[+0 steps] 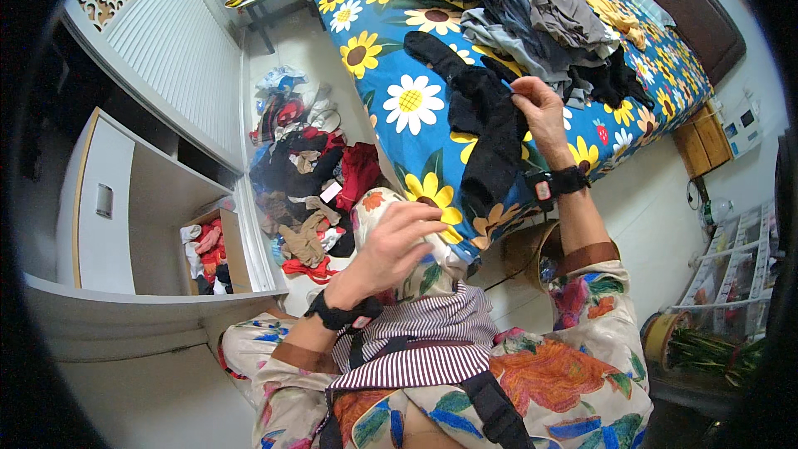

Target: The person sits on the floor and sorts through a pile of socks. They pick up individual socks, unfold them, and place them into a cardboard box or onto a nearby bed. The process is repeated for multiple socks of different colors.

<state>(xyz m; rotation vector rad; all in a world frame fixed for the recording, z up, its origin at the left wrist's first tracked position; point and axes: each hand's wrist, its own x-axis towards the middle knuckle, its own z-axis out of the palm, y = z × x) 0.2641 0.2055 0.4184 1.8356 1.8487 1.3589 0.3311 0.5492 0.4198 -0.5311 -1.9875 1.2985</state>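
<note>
My right hand (542, 116) pinches the upper edge of a long black sock (499, 145), which hangs down over the flowered bedspread toward the bed's near edge. A second black sock (432, 54) lies just beyond it on the bed, partly overlapped by the first. Over my lap, my left hand (397, 239) is held with its fingers stretched out and nothing in them. Both wrists wear black bands.
A heap of clothes (565, 12) covers the bed's far side. More clothes (307, 166) lie on the floor at left, beside an open cabinet (154, 208) with a filled drawer. A basket (544, 254) and a white rack (731, 266) stand at right.
</note>
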